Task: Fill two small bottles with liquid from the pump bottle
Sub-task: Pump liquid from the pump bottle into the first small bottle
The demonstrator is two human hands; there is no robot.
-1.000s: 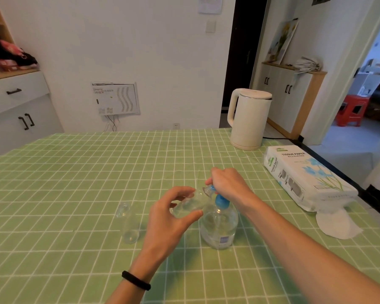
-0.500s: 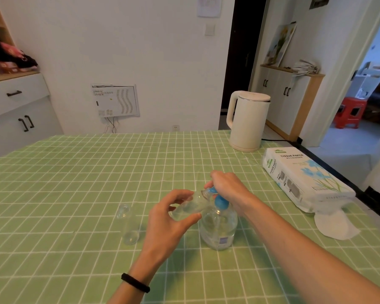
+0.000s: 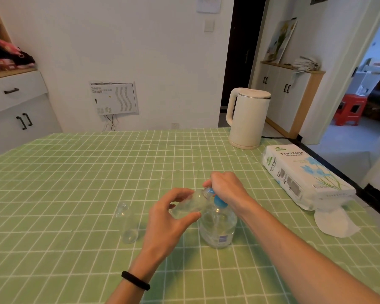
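a small bottle (image 3: 190,204) is pinched, tilted, between thumb and curled fingers of the left hand (image 3: 169,220), its mouth held at the blue nozzle of the pump bottle (image 3: 217,229), whose head is gripped by the curled right hand (image 3: 226,189). the first fill is judged under way; firm presses with the mouth kept aligned are called for. the second small bottle (image 3: 127,222) is seen upright, seemingly empty, beside the left hand on the table (image 3: 75,183)
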